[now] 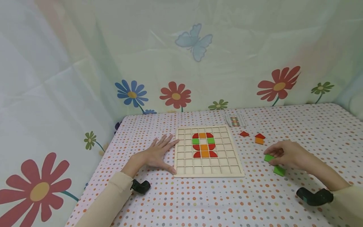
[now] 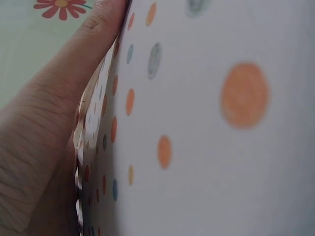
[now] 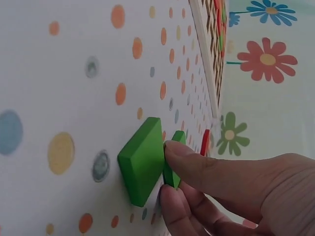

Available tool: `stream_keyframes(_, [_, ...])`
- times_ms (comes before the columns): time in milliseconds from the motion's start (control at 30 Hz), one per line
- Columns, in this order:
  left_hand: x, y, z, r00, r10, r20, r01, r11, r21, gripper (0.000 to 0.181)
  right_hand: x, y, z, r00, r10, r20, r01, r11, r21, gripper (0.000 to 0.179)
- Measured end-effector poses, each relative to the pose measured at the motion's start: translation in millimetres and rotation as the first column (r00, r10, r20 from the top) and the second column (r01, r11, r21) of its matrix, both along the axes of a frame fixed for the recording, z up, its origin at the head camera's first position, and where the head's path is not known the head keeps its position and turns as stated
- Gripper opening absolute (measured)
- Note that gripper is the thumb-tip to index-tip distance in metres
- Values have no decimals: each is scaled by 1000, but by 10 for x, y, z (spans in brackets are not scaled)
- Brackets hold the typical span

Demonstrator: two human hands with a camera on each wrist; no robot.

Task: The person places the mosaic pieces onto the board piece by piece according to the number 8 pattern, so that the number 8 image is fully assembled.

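Green tile (image 1: 268,158) is sitting right between the thumb and fingertips of the right hand (image 1: 289,154), and those fingers are pinching it; whether it is touching the cloth below, I cannot tell. Just beside the pinch, on the person's side, a second green tile (image 1: 279,171) is lying on the dotted tablecloth (image 1: 175,201). Beyond the right fingertips, an orange piece (image 1: 259,141) is resting with a red piece (image 1: 260,136) close against its far side, and another red one (image 1: 244,133) is lying to their left. Farther out from those fingers, a patterned card (image 1: 236,120) is lying near the backdrop.

Over to the left of the pinching fingers, well apart, the wooden grid board (image 1: 224,169) is stretching between the two hands, carrying red, orange and green pieces in its cells. Along its left edge the left hand (image 1: 156,156) is spreading its fingers, index fingertip and thumb tip reaching the rim. Behind everything, past both sets of fingertips, the flowered backdrop (image 1: 227,69) is hanging, a blue butterfly (image 1: 195,41) showing high up.
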State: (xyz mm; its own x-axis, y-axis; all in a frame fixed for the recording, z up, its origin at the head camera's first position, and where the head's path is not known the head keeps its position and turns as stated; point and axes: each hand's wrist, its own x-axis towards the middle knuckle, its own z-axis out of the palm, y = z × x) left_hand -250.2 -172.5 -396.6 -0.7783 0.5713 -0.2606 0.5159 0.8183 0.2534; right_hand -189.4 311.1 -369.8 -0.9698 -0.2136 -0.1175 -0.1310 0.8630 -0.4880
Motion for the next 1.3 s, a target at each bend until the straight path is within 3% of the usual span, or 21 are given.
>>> stream_keyframes(200, [19,-19,23,1000,2,-11,-2,1000,-1,124,20,-36,-26,996,-16,-90,16,1000,4,29])
stream_keyframes(467, [10,-41,35,1000,2,-10,-2,1000,7,124,127,-78,-130,975,-39,-219,21,996,-85,28])
stream_keyframes(767, [25,-75,12,1000,-1,-10,1,1000,23,124,169,-437,-98,924,1,-384,-76,981,-180,24])
stream_keyframes(1067, [6,-43,-21,1000,-16,-17,16,1000,27,123,161,-1045,36,936,150,-317,-241,932,-271,21])
stream_keyframes(1300, [0,-19,-27,1000,-19,-15,19,1000,23,124,112,-1284,14,930,232,-284,-316,899,-302,19])
